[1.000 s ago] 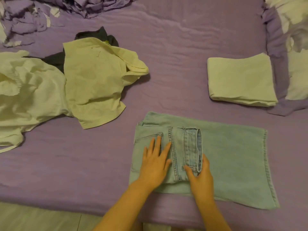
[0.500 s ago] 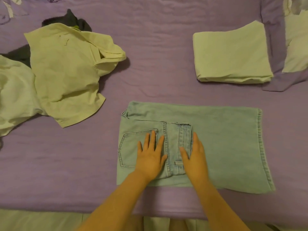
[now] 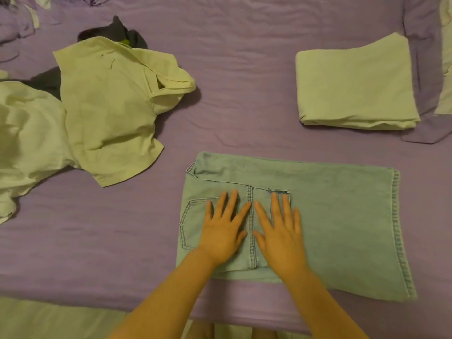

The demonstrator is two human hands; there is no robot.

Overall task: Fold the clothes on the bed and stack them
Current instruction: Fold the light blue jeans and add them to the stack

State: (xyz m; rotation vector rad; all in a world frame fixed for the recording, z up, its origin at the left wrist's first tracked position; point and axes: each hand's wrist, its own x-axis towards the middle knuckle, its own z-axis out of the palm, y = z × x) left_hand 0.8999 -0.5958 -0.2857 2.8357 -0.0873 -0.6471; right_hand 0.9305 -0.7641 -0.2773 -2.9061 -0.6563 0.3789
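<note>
With your left hand and right hand both flat and spread, gripping nothing, on the folded jeans near the front edge of the bed, the stiff waistband flap may spring back up if you let go too soon.

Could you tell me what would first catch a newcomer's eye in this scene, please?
Both hands, left hand and right hand, press flat on half-folded light-blue jeans at the near edge of the purple bed. A folded pale-yellow garment lies far right; unfolded pale-yellow shirts lie left.
</note>
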